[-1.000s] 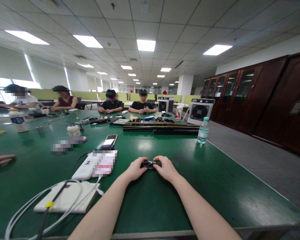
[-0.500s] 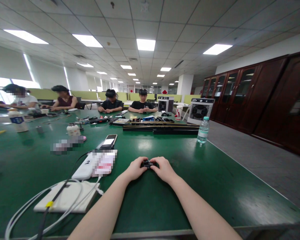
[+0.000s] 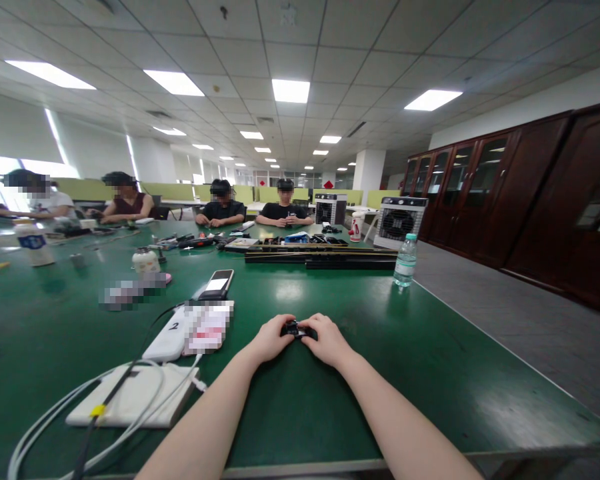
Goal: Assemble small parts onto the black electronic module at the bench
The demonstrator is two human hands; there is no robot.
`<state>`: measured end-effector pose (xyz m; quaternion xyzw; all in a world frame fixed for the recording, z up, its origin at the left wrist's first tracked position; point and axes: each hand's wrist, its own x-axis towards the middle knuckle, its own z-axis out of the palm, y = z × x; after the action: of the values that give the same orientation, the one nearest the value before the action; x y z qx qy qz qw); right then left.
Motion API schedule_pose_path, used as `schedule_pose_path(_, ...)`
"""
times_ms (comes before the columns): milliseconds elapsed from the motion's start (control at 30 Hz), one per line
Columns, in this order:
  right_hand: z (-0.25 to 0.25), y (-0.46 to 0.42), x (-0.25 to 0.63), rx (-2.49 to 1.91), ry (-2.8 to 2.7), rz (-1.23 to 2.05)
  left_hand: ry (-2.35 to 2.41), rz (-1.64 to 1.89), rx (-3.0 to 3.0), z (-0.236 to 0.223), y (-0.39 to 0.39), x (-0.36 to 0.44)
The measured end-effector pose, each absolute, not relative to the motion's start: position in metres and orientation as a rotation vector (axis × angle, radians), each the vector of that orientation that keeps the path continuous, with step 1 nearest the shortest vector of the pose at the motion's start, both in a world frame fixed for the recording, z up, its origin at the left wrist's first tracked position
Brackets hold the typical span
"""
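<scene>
Small black piece (image 3: 293, 328), head view: located over the near part of the green table (image 3: 290, 407), between the hands; contact with the tabletop cannot be judged. Left hand (image 3: 274, 339) pinches its left end with thumb and fingers; right hand (image 3: 327, 339) likewise grips the right end, so both are clamped on the same item, fingertips close together. Progress, as judged: handling is under way, since neither hand has let go. Fingers cover much of the piece and it is small in the frame, so whether it is one body or joined parts is uncertain; hence what is done and what is left cannot be separated. Containers: clear water bottle (image 3: 405, 262) stands upright near the right table edge, teal cap on, fill level unclear. White jar (image 3: 145, 260) stands left of centre, opaque, contents hidden. White bottle with a blue label (image 3: 33, 245) stands farther left, contents likewise hidden. Red-and-white spray bottle (image 3: 357, 227) is upright in the background, contents not visible. Dark wooden cabinets (image 3: 525, 193) line the right side; pale items show behind some glass.
</scene>
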<state>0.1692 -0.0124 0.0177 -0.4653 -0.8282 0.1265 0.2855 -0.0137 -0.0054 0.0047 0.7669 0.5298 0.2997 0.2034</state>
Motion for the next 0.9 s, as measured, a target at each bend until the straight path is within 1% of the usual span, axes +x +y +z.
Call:
schedule_pose_path(367,0.009,0.001,0.181,-1.311,-2.095,0.499,1.456,0.854,2.107,0.004,-0.005,-0.014)
schedule_pose_path(900,0.008,0.003,0.181,-1.315,-2.057,0.539,1.470,0.867,2.092,0.003,-0.005,-0.014)
